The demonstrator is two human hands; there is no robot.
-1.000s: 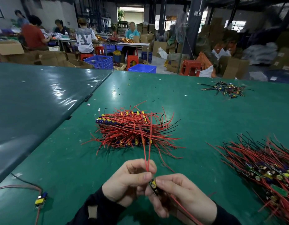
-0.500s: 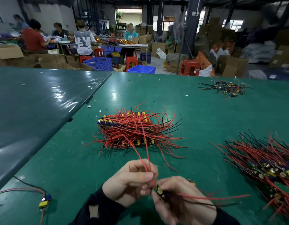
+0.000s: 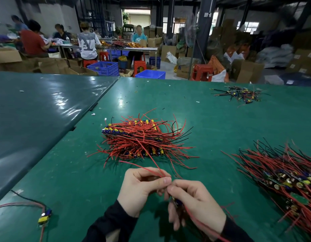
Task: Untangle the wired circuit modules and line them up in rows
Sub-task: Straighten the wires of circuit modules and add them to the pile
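- At 6 o'clock: left hand (image 3: 142, 186) pinching red wires (image 3: 149, 169); right hand (image 3: 196, 205) gripping small module (image 3: 177, 202).
- At 12 o'clock: lined-up stack (image 3: 139, 138) on green table (image 3: 72, 172).
- At 3 o'clock: tangled heap (image 3: 287, 179).

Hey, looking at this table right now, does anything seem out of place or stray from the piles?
Yes. One wired module lies alone at the table's near left corner, far from the lined-up stack in the middle. A small scattered clump sits loose at the far right, and tiny scraps dot the green mat.
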